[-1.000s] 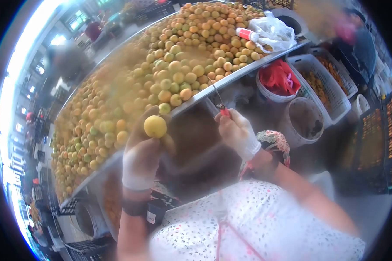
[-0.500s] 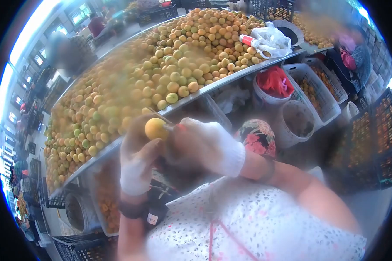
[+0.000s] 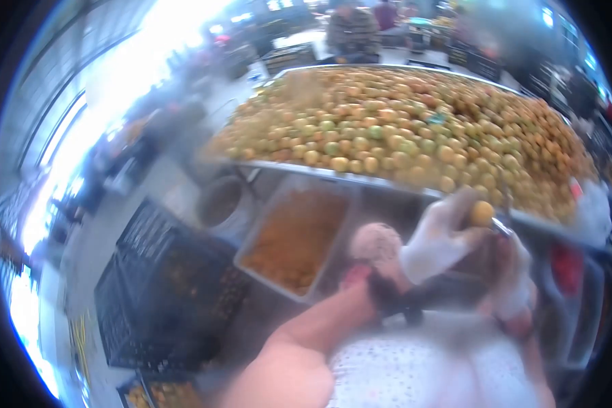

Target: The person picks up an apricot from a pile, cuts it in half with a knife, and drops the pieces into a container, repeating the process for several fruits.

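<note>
My gloved left hand point(image 3: 434, 239) has its fingers wrapped round a round yellow-orange fruit point(image 3: 482, 213), apricot-like in look. Close on its right, my gloved right hand point(image 3: 511, 275) is closed on a small metal tool point(image 3: 501, 227). The shiny end of that tool lies against or very near the fruit's lower right side; blur hides whether it touches and what kind of tool it is. Both hands are in front of the near edge of a broad heap of the same fruit point(image 3: 394, 132).
A metal table rim point(image 3: 299, 170) borders the heap. Below it stand a pale bucket point(image 3: 217, 204) and a white tub point(image 3: 306, 297) of orange pieces. Black crates point(image 3: 163, 279) stack at left. A white plastic bag point(image 3: 593, 212) lies at right; a person point(image 3: 352, 34) is across the table.
My view has swung left, so the hands and heap now appear farther right. The left hand still holds the fruit, and the right hand stays beside it.
</note>
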The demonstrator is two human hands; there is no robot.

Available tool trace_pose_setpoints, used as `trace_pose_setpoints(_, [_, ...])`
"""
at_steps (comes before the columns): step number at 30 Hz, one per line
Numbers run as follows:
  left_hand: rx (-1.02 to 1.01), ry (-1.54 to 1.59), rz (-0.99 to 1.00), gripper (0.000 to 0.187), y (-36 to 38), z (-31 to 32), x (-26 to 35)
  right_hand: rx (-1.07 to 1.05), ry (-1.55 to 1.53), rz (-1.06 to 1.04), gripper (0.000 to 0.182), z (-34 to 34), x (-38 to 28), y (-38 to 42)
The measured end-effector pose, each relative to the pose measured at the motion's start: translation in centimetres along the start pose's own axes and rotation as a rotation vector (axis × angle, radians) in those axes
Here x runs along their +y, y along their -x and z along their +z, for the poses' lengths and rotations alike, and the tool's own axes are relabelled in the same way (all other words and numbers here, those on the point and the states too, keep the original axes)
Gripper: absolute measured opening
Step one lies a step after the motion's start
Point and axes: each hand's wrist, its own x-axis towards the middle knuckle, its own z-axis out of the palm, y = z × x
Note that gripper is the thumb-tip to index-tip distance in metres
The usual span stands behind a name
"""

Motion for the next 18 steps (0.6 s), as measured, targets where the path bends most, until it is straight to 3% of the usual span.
trace_pose_setpoints(4, [0.086,-0.194,0.142,0.040,0.7,-1.6,1.4,-0.084,0.221,-0.144,0.025,1.6,-1.3,-0.6])
trace_pose_setpoints(7, [0.123,-0.115,0.154,0.037,1.5,-2.2,1.7,0.038,0.386,-0.353,0.027,2.6,0.9,-0.4])
trace_pose_setpoints(12, [0.144,-0.253,0.223,0.035,2.0,-4.0,2.6,-0.383,-0.499,0.332,0.023,2.6,-3.1,-1.6])
trace_pose_setpoints(13, [0.124,-0.182,0.200,0.035,2.2,-4.2,2.6,-0.387,-0.500,0.332,0.023,2.9,-2.9,-1.4])
trace_pose_setpoints(15, [0.103,-0.110,0.178,0.035,2.5,-4.4,2.5,-0.013,-0.314,0.265,0.026,3.2,-1.7,-0.9])
trace_pose_setpoints(16, [0.116,-0.117,0.162,0.037,2.6,-4.4,2.5,-0.015,-0.313,0.265,0.026,2.9,-0.9,-0.7])
trace_pose_setpoints(18, [0.132,-0.123,0.148,0.038,2.7,-4.5,2.5,-0.053,0.108,0.018,0.029,2.1,0.5,-0.7])
